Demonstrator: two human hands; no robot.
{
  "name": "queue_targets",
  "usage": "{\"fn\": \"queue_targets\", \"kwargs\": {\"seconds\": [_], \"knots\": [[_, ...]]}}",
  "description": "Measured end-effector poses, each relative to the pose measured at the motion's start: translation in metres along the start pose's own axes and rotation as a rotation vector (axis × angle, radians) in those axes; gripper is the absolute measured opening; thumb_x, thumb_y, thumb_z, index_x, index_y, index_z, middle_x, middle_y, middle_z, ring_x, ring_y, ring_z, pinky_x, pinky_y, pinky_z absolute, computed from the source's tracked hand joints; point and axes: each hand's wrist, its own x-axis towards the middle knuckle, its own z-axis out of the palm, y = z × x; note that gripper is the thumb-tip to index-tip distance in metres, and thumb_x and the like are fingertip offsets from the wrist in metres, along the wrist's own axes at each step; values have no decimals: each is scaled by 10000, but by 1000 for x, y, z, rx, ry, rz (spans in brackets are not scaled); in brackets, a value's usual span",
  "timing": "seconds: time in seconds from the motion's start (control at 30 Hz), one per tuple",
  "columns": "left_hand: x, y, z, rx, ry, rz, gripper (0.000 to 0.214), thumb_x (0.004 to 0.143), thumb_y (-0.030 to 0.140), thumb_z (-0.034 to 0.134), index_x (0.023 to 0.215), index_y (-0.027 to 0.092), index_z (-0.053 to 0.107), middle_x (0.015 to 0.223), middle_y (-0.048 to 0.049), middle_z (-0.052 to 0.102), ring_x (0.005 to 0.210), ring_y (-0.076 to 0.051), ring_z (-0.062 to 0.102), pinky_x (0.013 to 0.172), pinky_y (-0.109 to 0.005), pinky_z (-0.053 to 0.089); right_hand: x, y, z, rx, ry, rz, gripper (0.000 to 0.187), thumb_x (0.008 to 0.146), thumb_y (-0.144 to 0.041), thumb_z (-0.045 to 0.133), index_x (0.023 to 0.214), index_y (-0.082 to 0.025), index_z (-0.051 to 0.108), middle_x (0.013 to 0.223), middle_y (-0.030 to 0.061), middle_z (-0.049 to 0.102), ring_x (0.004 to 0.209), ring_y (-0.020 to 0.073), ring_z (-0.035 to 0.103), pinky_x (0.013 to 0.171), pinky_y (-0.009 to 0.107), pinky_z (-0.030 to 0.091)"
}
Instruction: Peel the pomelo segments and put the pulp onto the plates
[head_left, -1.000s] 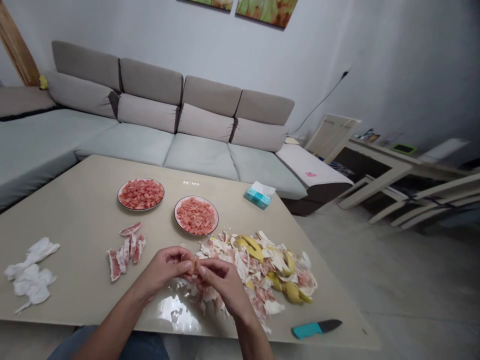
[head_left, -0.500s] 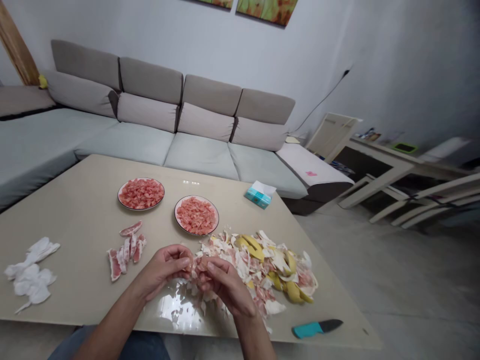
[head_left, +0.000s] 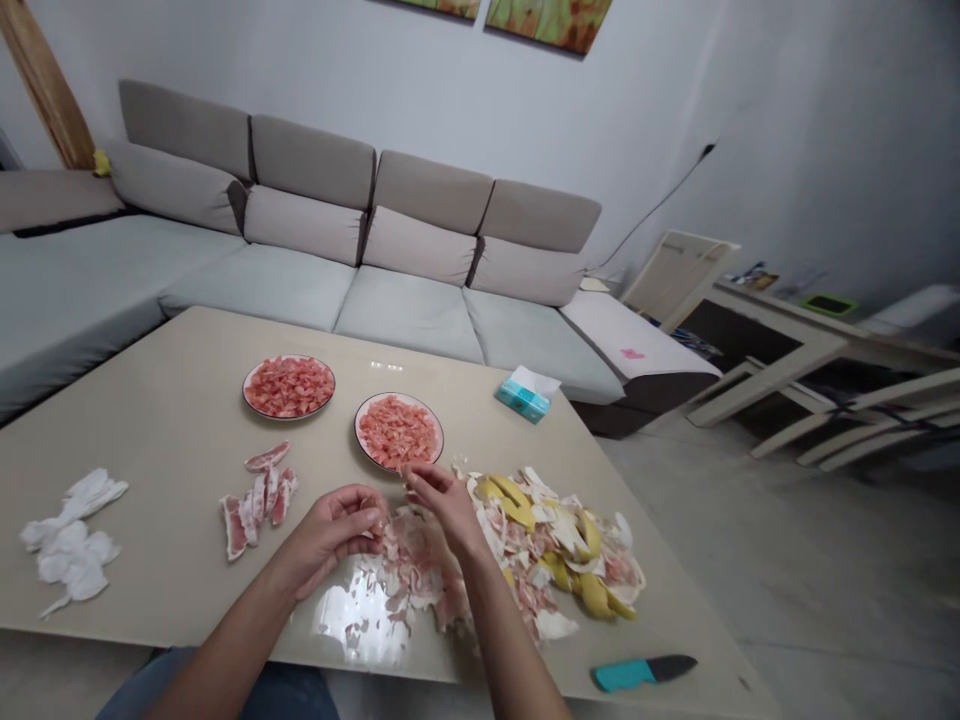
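Observation:
My left hand (head_left: 336,528) is curled over the near part of the beige table (head_left: 150,400), fingers closed on a small piece of pink pomelo. My right hand (head_left: 442,497) reaches forward, fingertips pinched on a small bit of pomelo flesh just short of the nearer plate of pink pieces (head_left: 399,431). A second plate of pieces (head_left: 289,386) stands further left. Unpeeled pomelo segments (head_left: 257,495) lie left of my left hand. A heap of white membrane and yellow peel (head_left: 555,545) spreads to the right of both hands.
Crumpled white tissues (head_left: 67,540) lie at the table's left. A knife with a teal handle (head_left: 643,671) rests near the front right edge. A teal tissue pack (head_left: 526,394) sits at the far right. A grey sofa (head_left: 375,260) runs behind the table.
My right hand left my left hand and moved forward toward the nearer plate with a bit of flesh. The left hand stayed in place. The view shifted slightly.

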Motion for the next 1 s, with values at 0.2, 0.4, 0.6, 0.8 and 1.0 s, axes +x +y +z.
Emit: {"fn": "queue_targets", "kwargs": {"seconds": [0.2, 0.4, 0.6, 0.8, 1.0], "knots": [[2, 0, -2, -32, 31, -12, 193, 782, 261, 717, 906, 126, 659, 780, -23, 575, 699, -113, 567, 676, -242, 528, 36, -8, 5, -165, 152, -210, 329, 705, -374, 730, 999, -225, 726, 1258, 86, 616, 1193, 272, 512, 1026, 443, 398], [0, 1, 0, 10, 33, 21, 194, 786, 283, 711, 905, 139, 659, 806, -26, 591, 725, -121, 570, 695, -248, 523, -28, -21, 17, -157, -276, -128, 303, 893, -406, 559, 1112, -243, 690, 1099, 66, 710, 998, 220, 659, 880, 374, 516], [4, -5, 3, 171, 83, 57, 242, 773, 337, 713, 904, 146, 642, 754, -11, 598, 678, -128, 580, 652, -251, 504, -52, -23, 18, -215, -238, -103, 179, 805, -325, 687, 924, -202, 740, 878, 48, 743, 808, 197, 678, 741, 294, 524], [5, -5, 3, 187, 108, 57, 238, 746, 342, 721, 862, 152, 634, 724, 6, 559, 670, -137, 565, 632, -269, 522, -32, -29, 3, -286, -118, -139, 201, 766, -370, 694, 759, -170, 712, 651, 21, 678, 581, 153, 623, 567, 255, 494], [3, -1, 3, 183, 162, 12, 253, 720, 367, 732, 850, 176, 630, 763, -7, 586, 749, -171, 611, 669, -304, 551, 37, -19, -5, -389, 64, -246, 187, 742, -346, 657, 813, -186, 721, 797, 47, 725, 724, 197, 644, 715, 326, 518]]}}
